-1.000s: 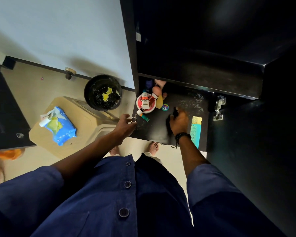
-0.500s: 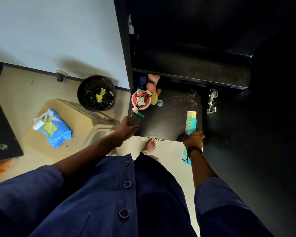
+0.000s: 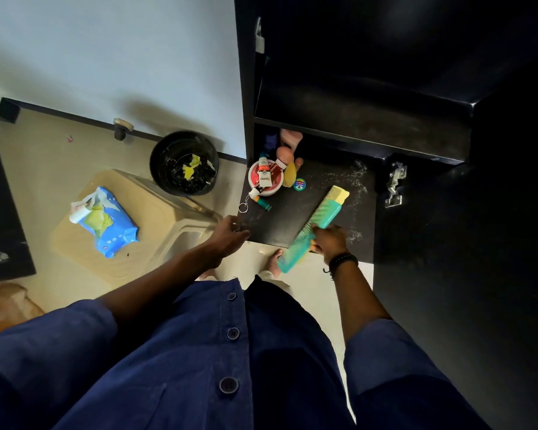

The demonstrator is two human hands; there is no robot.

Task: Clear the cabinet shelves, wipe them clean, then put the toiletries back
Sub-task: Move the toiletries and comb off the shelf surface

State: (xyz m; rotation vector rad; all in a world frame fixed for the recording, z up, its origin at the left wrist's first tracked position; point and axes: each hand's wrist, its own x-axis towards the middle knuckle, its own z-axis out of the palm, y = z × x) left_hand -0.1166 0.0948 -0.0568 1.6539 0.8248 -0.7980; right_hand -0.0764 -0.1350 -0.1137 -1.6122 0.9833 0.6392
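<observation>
We look down at a black cabinet shelf point(image 3: 295, 218) with our right hand point(image 3: 328, 242) at its front edge, the fingers closed around the middle of a long teal comb point(image 3: 316, 226) with a yellow end. The comb runs on a slant: its yellow end lies out ahead of the fingers over the shelf, and its toothed end sticks back past the front edge toward us, over the floor. Whether the comb rests on the shelf or is lifted off it, we cannot tell. Our left hand point(image 3: 229, 232) sits at the shelf's front left corner, its fingers loosely curled and holding nothing we can make out; just ahead of them lies a key ring point(image 3: 243, 207) near the left edge. Farther ahead of the left fingers, crowded into the back left corner, are the remaining toiletries: a round red tin point(image 3: 266, 181) with a small tube lying across it, a yellow bottle point(image 3: 290, 175), a small round green pot point(image 3: 299, 184), a little teal-capped tube point(image 3: 263, 203), and taller bottles standing behind them under the upper shelf point(image 3: 364, 119). Between the two hands the shelf is bare and dark, with pale dust scattered ahead of and beside the right fingers. A metal hinge point(image 3: 394, 187) is fixed on the cabinet wall to the right. Left of the left fingers, on the floor, stand a black bin point(image 3: 184, 162) and a beige stool point(image 3: 156, 225) carrying a blue pack of wipes point(image 3: 106, 223).
</observation>
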